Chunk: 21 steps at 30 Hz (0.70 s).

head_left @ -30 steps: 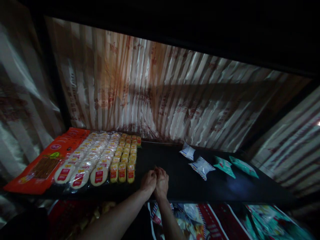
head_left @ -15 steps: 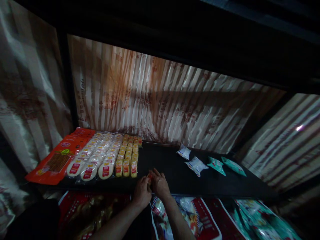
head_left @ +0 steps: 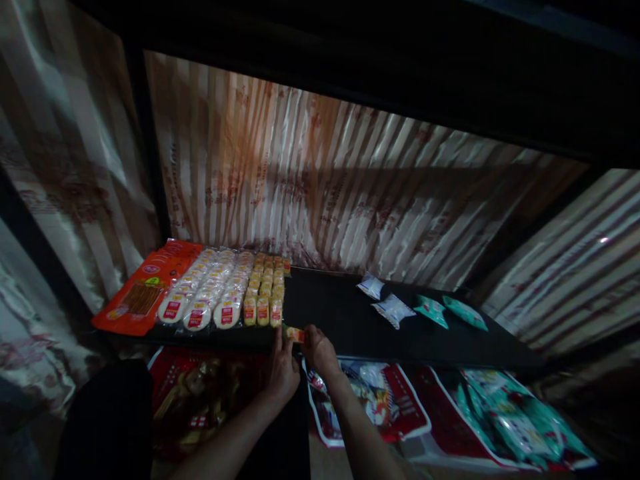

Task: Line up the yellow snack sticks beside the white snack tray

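Note:
My right hand [head_left: 321,353] is closed on the right end of a small yellow and orange wrapped snack cake [head_left: 295,335], just above the front of the black shelf [head_left: 330,320]. At its left end are the fingers of my left hand [head_left: 283,372], which grip it too, one finger reaching toward the rows. Close by on the left stand rows of similar yellow wrapped cakes [head_left: 263,311]. Beside them lie rows of round white packaged crackers [head_left: 227,312], then an orange bag [head_left: 133,293] with brown sticks showing through its window.
Two white packets [head_left: 394,310] and two green packets [head_left: 431,311] lie on the right of the shelf. Below its front edge are red and white boxes [head_left: 417,407] of packaged snacks, including green bags [head_left: 520,420]. Striped sheeting [head_left: 350,200] hangs behind, between dark posts.
My hands have moved slightly apart, and the snack cake now shows between them. The view has shifted, so the lower boxes show more fully. Goods on the shelf stay in place.

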Each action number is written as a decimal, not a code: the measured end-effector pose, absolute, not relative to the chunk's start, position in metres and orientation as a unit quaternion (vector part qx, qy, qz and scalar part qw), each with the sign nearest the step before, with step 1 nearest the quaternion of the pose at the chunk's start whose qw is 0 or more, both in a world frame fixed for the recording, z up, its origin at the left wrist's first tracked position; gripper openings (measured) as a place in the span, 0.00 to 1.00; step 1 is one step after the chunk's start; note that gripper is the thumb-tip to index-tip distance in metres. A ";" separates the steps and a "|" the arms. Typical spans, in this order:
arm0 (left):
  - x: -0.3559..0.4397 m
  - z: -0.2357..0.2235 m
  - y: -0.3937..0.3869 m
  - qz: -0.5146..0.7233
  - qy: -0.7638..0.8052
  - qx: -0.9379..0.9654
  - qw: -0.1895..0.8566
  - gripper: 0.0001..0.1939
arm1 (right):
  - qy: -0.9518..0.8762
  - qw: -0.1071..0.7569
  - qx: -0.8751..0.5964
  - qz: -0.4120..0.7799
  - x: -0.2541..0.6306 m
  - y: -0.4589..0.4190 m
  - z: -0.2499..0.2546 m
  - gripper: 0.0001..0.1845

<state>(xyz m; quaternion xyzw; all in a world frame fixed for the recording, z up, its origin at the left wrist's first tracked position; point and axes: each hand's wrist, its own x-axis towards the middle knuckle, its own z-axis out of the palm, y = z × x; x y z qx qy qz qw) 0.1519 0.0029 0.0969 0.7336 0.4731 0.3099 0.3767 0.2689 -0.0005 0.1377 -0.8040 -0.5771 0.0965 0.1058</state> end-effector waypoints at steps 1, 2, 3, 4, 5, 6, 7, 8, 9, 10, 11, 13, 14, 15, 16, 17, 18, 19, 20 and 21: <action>0.151 0.095 0.001 0.310 0.469 0.734 0.381 0.32 | -0.572 0.103 -0.808 0.094 0.267 -0.002 0.138 0.13; 0.150 0.093 0.000 0.309 0.465 0.735 0.384 0.32 | -0.567 0.101 -0.812 0.092 0.266 -0.003 0.138 0.12; 0.150 0.092 -0.001 0.309 0.461 0.737 0.385 0.33 | -0.562 0.101 -0.816 0.090 0.264 -0.004 0.138 0.12; 0.149 0.091 -0.001 0.311 0.459 0.738 0.385 0.33 | -0.559 0.103 -0.818 0.088 0.263 -0.006 0.138 0.12; 0.149 0.090 -0.001 0.313 0.458 0.738 0.385 0.33 | -0.558 0.108 -0.819 0.087 0.262 -0.007 0.137 0.11; 0.148 0.089 -0.001 0.315 0.458 0.737 0.385 0.33 | -0.560 0.115 -0.816 0.085 0.261 -0.009 0.136 0.11; 0.148 0.088 -0.001 0.318 0.458 0.735 0.385 0.33 | -0.565 0.126 -0.811 0.084 0.261 -0.010 0.134 0.12; 0.148 0.086 -0.001 0.321 0.458 0.734 0.385 0.33 | -0.569 0.139 -0.806 0.083 0.261 -0.012 0.132 0.12; 0.148 0.085 -0.001 0.324 0.457 0.734 0.385 0.34 | -0.574 0.153 -0.800 0.082 0.261 -0.013 0.130 0.12; 0.148 0.083 -0.001 0.326 0.456 0.733 0.385 0.34 | -0.577 0.168 -0.796 0.080 0.262 -0.014 0.127 0.12; 0.147 0.082 -0.002 0.329 0.455 0.733 0.383 0.34 | -0.575 0.186 -0.793 0.078 0.262 -0.016 0.125 0.12; 0.147 0.079 -0.002 0.336 0.455 0.731 0.382 0.34 | -0.557 0.231 -0.793 0.084 0.262 -0.018 0.119 0.10; 0.147 0.078 -0.002 0.340 0.455 0.729 0.382 0.34 | -0.542 0.254 -0.796 0.089 0.262 -0.019 0.116 0.10; 0.147 0.077 -0.002 0.345 0.455 0.726 0.384 0.34 | -0.526 0.277 -0.799 0.093 0.262 -0.021 0.114 0.11; 0.147 0.077 -0.002 0.348 0.455 0.724 0.385 0.34 | -0.511 0.297 -0.801 0.096 0.261 -0.022 0.111 0.12; 0.147 0.077 -0.003 0.348 0.455 0.723 0.387 0.34 | -0.498 0.315 -0.802 0.101 0.260 -0.023 0.108 0.13; 0.147 0.077 -0.003 0.347 0.457 0.721 0.387 0.34 | -0.484 0.332 -0.802 0.107 0.259 -0.025 0.105 0.14; 0.146 0.077 -0.004 0.345 0.459 0.721 0.388 0.34 | -0.468 0.351 -0.803 0.115 0.258 -0.026 0.102 0.16; 0.146 0.077 -0.004 0.342 0.460 0.722 0.389 0.34 | -0.451 0.371 -0.802 0.129 0.256 -0.027 0.100 0.17; 0.145 0.077 -0.005 0.338 0.459 0.723 0.390 0.34 | -0.432 0.390 -0.801 0.144 0.255 -0.029 0.097 0.19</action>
